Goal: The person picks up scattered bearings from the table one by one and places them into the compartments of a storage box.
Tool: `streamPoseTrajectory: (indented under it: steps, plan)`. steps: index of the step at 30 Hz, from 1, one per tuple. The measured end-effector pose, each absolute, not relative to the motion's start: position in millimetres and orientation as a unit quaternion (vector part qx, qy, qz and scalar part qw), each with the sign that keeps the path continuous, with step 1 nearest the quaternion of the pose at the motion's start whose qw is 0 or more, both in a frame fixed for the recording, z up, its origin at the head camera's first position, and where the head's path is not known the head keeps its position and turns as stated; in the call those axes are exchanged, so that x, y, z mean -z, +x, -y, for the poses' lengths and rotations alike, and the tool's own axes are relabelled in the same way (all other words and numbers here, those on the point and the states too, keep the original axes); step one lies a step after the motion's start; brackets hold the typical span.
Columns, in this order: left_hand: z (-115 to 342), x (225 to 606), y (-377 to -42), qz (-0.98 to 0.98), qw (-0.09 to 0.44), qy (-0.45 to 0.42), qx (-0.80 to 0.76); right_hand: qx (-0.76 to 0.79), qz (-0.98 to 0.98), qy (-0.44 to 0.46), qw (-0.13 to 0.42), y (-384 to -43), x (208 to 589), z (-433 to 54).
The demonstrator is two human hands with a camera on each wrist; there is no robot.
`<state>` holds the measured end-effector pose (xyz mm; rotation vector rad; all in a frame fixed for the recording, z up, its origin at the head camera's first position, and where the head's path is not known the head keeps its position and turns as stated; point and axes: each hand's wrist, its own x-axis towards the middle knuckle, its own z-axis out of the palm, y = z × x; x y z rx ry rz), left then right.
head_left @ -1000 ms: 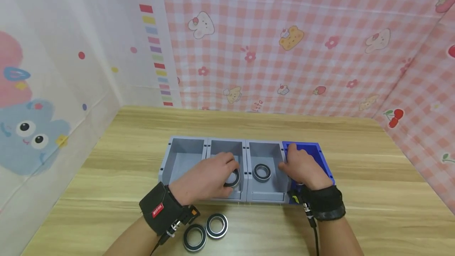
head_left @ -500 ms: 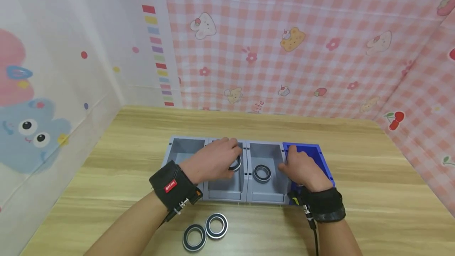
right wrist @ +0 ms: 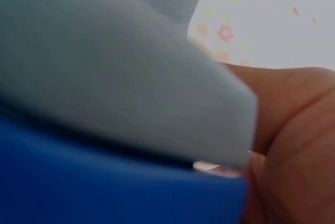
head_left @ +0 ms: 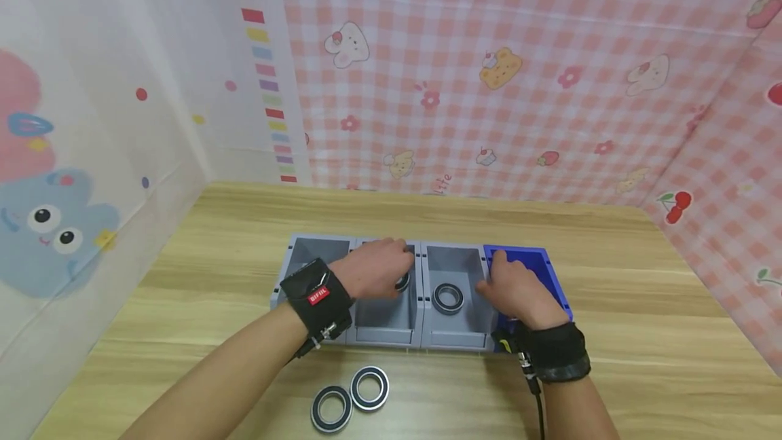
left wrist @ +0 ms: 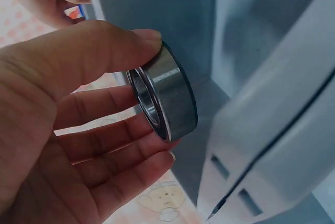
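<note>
My left hand (head_left: 374, 267) pinches a ball bearing (left wrist: 175, 96) between thumb and fingers, over the second grey bin (head_left: 383, 336) from the left. In the left wrist view the bearing stands on edge, its steel outer ring facing the bin wall. My right hand (head_left: 520, 290) grips the shared side of the third grey bin (head_left: 458, 339) and the blue bin (head_left: 537, 250). Its thumb is on the grey side; its fingertips are hidden inside the blue bin. Another bearing (head_left: 449, 299) lies flat in the third grey bin.
Two bearings lie on the wooden table (head_left: 660, 331) in front of the bins, a left one (head_left: 332, 426) and a right one (head_left: 369, 405), touching or nearly so. The leftmost grey bin (head_left: 320, 248) is partly behind my left wrist. Patterned cloth (head_left: 464, 114) hangs behind and at the sides.
My left hand has lifted the bearing from the front part of the second bin and moved it toward the back. My right hand has stayed on the bin walls.
</note>
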<state>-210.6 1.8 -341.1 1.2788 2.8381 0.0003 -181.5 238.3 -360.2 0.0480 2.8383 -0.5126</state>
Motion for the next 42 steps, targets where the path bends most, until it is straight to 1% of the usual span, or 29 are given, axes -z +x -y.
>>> streamPoseTrajectory:
  steps: [9, 20, 25, 37, 42]
  plan:
    - [-8, 350, -210, -0.917, 0.01, 0.397, 0.023, 0.176, -0.975, 0.014, 0.132, -182, 361, -239]
    - [-9, 362, -214, -0.918, 0.069, 0.391, 0.011, 0.182, -0.974, 0.014, 0.135, -182, 361, -238]
    - [-8, 367, -212, -0.92, 0.079, 0.384, 0.013, 0.18, -0.974, 0.015, 0.136, -181, 361, -238]
    - [-10, 375, -209, -0.92, 0.08, 0.384, 0.011, 0.175, -0.975, 0.02, 0.137, -182, 360, -236]
    - [-11, 378, -207, -0.92, 0.06, 0.388, 0.02, 0.175, -0.975, 0.021, 0.139, -182, 360, -236]
